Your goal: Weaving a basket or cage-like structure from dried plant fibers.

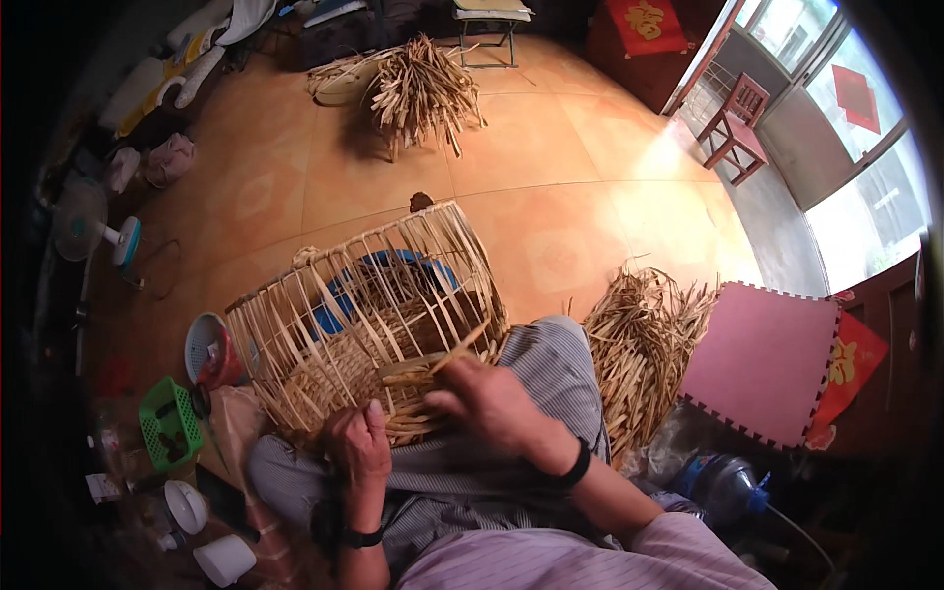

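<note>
While the openwork basket lies on the person's lap, the left hand is closed on its near edge, the right hand, half curled, meets a pale strip, pinched or not I cannot tell, and a heap of dried stalks lies to the right, beside a pink mat.

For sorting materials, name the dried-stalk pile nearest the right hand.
The dried-stalk pile beside the pink mat; the other pile lies much farther from the right hand.
</note>
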{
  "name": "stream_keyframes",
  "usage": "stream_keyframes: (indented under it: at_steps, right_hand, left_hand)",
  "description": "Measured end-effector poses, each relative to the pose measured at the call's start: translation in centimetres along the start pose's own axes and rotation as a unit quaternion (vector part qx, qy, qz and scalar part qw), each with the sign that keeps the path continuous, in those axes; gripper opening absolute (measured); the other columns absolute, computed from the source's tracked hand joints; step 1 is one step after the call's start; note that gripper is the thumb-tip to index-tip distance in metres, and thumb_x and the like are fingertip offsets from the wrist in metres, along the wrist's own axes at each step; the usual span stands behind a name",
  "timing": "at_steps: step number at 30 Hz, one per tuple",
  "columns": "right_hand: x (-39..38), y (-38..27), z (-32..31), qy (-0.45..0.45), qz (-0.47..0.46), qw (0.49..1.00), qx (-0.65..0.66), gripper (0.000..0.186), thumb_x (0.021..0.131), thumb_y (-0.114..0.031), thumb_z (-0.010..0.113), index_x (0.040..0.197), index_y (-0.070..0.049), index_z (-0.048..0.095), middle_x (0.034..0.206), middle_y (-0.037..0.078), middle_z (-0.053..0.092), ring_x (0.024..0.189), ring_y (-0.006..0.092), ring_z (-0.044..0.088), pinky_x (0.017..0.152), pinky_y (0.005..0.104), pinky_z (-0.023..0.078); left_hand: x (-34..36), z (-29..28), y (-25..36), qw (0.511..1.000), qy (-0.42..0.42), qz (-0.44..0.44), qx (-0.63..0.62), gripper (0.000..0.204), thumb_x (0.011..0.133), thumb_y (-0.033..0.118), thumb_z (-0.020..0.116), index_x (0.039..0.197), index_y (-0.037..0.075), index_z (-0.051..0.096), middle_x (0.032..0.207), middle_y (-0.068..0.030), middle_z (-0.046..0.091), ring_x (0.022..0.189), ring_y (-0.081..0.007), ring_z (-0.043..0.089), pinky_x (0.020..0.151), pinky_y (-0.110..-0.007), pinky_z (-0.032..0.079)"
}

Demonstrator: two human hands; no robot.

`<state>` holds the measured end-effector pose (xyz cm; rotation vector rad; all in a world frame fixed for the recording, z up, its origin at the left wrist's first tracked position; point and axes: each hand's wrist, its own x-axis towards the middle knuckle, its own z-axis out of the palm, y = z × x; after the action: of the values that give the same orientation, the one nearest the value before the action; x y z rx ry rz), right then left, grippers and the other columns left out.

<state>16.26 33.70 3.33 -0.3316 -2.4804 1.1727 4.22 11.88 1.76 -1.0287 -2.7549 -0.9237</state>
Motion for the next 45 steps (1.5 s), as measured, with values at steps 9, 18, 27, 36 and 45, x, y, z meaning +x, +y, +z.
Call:
stream_keyframes:
  at_steps: [9, 18, 27, 36, 45]
  right_hand:
    - [-0.5, 8.1, -7.5, -0.128, 0.076, 0.929, -0.338, 0.028, 0.101, -0.029, 0.070, 0.092, -0.003, 0.073, 0.093, 0.021, 0.073, 0.101, 0.0379, 0.071, 0.096, 0.0538, 0.050]
    - [3.0, 11.9, -7.3, 0.019, 0.062, 0.954, -0.293, 0.015, 0.095, -0.016, 0.066, 0.086, -0.004, 0.067, 0.081, 0.024, 0.070, 0.082, 0.0492, 0.070, 0.073, 0.0583, 0.055]
    - [6.4, 16.1, -9.9, -0.034, 0.126, 0.936, -0.327, 0.028, 0.097, -0.030, 0.071, 0.087, -0.005, 0.076, 0.086, 0.023, 0.076, 0.089, 0.0463, 0.076, 0.082, 0.0553, 0.061]
    - [5.8, 20.5, -11.2, -0.051, 0.223, 0.922, -0.312, 0.034, 0.092, -0.037, 0.072, 0.090, -0.004, 0.081, 0.096, 0.026, 0.079, 0.096, 0.0471, 0.077, 0.086, 0.0553, 0.061]
    - [4.2, 20.8, -11.0, -0.084, 0.201, 0.929, -0.298, 0.032, 0.092, -0.037, 0.077, 0.088, -0.005, 0.079, 0.090, 0.025, 0.078, 0.093, 0.0463, 0.077, 0.083, 0.0558, 0.060]
  left_hand:
    - [0.7, -0.4, 0.7, 1.000, 0.018, 0.019, -0.017, 0.049, 0.117, 0.029, 0.054, 0.082, -0.003, 0.066, 0.076, -0.0250, 0.064, 0.073, -0.0475, 0.064, 0.069, -0.054, 0.048]
    - [3.9, -0.9, 1.7, 0.999, -0.017, -0.011, -0.027, 0.048, 0.118, 0.032, 0.054, 0.091, -0.002, 0.075, 0.082, -0.0245, 0.072, 0.076, -0.0456, 0.071, 0.070, -0.053, 0.053]
    - [8.6, 0.4, 2.3, 0.999, 0.014, -0.035, 0.005, 0.054, 0.119, 0.040, 0.053, 0.091, 0.002, 0.079, 0.077, -0.0213, 0.074, 0.071, -0.0425, 0.074, 0.068, -0.053, 0.057]
    - [9.1, -1.6, 3.9, 0.996, -0.076, 0.014, -0.050, 0.035, 0.114, 0.035, 0.065, 0.112, 0.003, 0.079, 0.086, -0.0204, 0.076, 0.083, -0.0408, 0.076, 0.081, -0.052, 0.057]
    - [-9.1, -13.3, -11.8, 0.947, 0.178, -0.268, -0.021, 0.030, 0.113, 0.012, 0.058, 0.138, 0.002, 0.072, 0.131, -0.0134, 0.076, 0.122, -0.0223, 0.071, 0.112, -0.036, 0.052]
